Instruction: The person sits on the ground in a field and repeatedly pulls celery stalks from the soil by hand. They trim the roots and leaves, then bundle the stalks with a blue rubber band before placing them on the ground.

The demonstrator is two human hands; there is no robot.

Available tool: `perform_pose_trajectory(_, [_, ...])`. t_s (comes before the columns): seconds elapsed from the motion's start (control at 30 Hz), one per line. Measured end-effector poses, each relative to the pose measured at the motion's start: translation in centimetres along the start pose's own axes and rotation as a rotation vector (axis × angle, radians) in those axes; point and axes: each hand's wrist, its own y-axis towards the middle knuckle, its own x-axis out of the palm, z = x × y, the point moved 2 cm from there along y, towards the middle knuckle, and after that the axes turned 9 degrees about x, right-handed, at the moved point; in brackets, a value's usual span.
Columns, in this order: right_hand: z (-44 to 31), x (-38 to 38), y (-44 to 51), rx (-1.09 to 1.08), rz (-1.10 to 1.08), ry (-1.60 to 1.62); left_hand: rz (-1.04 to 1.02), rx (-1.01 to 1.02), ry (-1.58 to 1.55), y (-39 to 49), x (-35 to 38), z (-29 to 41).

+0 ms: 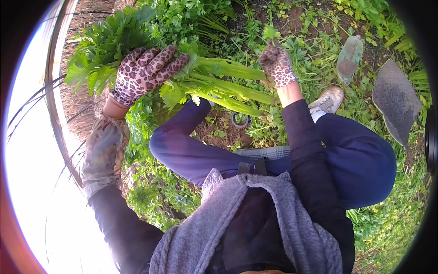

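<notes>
My left hand [149,72], in a leopard-print glove, holds a bunch of celery [227,82] by its leafy upper part. The bunch lies sideways in front of me, its leaves to the left and its pale green stalks spreading to the right. Beyond the root end of the stalks is my right hand [278,64], in a matching glove with soiled fingers. Its fingers are closed on a small leafy sprig [270,32], which pokes out past the fingertips. The thumb of my left hand is hidden.
Uncut celery plants [184,20] grow at the top. Loose leaves cover the soil [224,133]. A tape roll [240,120] lies between my legs. To the right are a dirty greenish object [349,60] and a dark treaded mat [397,99]. Bright plastic sheeting [30,144] borders the left.
</notes>
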Motion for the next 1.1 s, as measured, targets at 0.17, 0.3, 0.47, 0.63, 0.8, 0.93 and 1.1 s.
perform_pose_trajectory(0.17, [-3.9,-1.5,-0.7,-0.366,0.239,-0.710,-0.148,-0.155,-0.164,-1.1,1.4,-1.3])
perform_pose_trajectory(0.3, [2.1,1.0,0.1,-0.434,0.049,-1.842,-0.221,-0.211,-0.222,-1.2,2.3,-2.3])
perform_pose_trajectory(0.47, [1.9,1.9,-0.8,-0.768,0.259,-1.461,-0.403,-0.387,-0.216,-2.5,2.4,-3.2])
perform_pose_trajectory(0.63, [0.0,-0.9,-0.4,-0.172,0.566,-1.893,-0.467,-0.449,-0.156,-2.8,2.2,-2.8])
perform_pose_trajectory(0.8, [6.2,0.4,1.7,-0.130,0.185,-1.816,-0.232,-0.381,-0.176,-1.0,0.7,-1.0])
perform_pose_trajectory(0.93, [8.7,2.9,1.0,-0.221,0.013,-0.946,-0.223,-0.380,-0.224,0.4,1.1,-0.4])
perform_pose_trajectory(1.1, [2.7,-0.8,1.1,-0.364,0.348,-2.236,-0.295,-0.383,-0.328,2.2,1.5,-0.8])
